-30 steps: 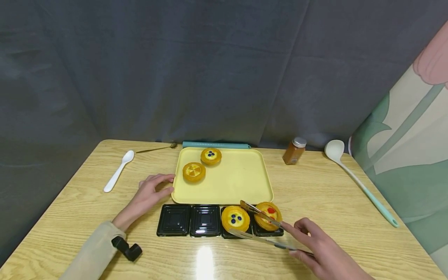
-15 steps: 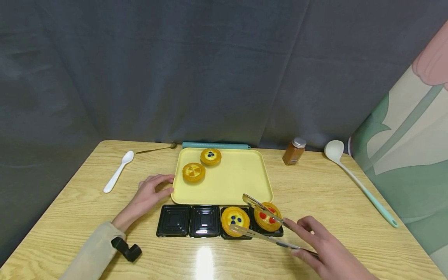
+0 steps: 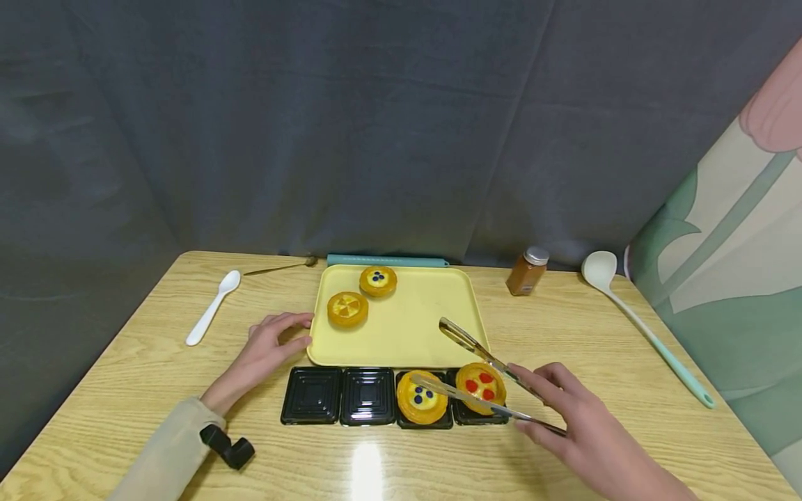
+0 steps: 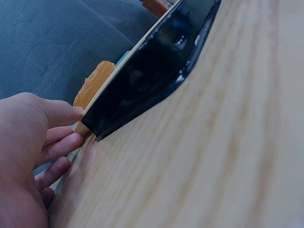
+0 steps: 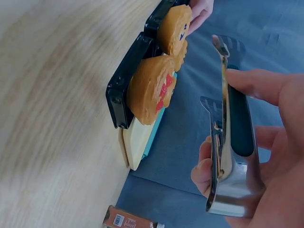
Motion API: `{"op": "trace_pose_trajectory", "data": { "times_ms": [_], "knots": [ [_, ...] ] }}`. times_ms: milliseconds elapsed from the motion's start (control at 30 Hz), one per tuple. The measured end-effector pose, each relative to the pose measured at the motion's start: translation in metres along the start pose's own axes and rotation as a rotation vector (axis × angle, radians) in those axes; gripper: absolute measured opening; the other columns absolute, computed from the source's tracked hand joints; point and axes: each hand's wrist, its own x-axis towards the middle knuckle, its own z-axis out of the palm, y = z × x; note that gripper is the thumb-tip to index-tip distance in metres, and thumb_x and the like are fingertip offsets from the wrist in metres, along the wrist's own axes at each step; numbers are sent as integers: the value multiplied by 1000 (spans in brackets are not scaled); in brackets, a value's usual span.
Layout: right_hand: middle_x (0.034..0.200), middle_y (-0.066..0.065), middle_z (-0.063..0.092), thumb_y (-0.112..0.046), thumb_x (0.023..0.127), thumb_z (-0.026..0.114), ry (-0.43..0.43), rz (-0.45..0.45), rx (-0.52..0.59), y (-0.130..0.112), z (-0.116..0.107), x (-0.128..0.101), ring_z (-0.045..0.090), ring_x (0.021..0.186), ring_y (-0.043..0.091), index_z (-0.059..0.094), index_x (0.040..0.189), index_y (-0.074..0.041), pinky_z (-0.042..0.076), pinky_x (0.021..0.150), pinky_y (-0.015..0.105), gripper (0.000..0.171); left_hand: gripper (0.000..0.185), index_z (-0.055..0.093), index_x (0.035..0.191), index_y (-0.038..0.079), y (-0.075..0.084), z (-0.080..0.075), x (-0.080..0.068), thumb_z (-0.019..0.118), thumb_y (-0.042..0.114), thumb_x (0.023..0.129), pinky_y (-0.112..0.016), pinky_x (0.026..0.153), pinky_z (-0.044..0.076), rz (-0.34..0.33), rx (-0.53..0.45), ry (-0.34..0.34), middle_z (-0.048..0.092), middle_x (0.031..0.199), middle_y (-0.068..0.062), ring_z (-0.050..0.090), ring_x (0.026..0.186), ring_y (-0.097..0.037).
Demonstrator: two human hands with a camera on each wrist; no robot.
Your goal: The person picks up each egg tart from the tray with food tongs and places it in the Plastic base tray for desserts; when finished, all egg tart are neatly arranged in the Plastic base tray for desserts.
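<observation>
Here, in the head view, our right grip (image 3: 579, 424) is curled round spread tongs (image 3: 460, 395) above the red-topped tart (image 3: 479, 379) in its black box (image 3: 462, 417); lifting straight clear seems wisest. In the left wrist view, our left grip (image 4: 28, 147), loosely spread, touches the tray (image 3: 407, 334). In the right wrist view, nothing sits between the tongs; the jar (image 5: 135, 221) shows a barcode, its print unreadable.

Left hand (image 4: 23, 152) at 8 o'clock, fingertips touching pale tray (image 4: 81, 128) corner, black container (image 4: 147, 71) at 12, orange pastry (image 4: 96, 83) at 10, blue cloth (image 4: 66, 38) at 11, wood table (image 4: 213, 152) at 4.
</observation>
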Motion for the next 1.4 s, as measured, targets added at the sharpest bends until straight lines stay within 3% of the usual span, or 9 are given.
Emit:
{"op": "trace_pose_trajectory", "data": {
  "times_ms": [167,767,1400],
  "knots": [
    [104,-14,50,-17,81,86,59,-59,11,1,0,10,47,85,4,59,143,-22,46,67,28,68,44,64,134,5,0,0,0,74,19,94,-50,93,23,-3,0,-1,68,118,-5,49,121,-36],
    [101,-3,51,-19,91,78,-60,-8,102,7,8,63,49,79,14,57,144,-11,42,65,28,57,44,64,135,5,0,1,1,73,19,94,-50,93,23,1,1,-5,68,118,-5,50,122,-36],
    [100,12,54,-15,92,75,-114,-35,78,9,24,119,50,82,23,57,141,0,43,69,34,54,44,64,134,6,0,1,0,73,19,94,-50,93,23,0,0,-2,69,118,-4,50,121,-35]
  ]
}}
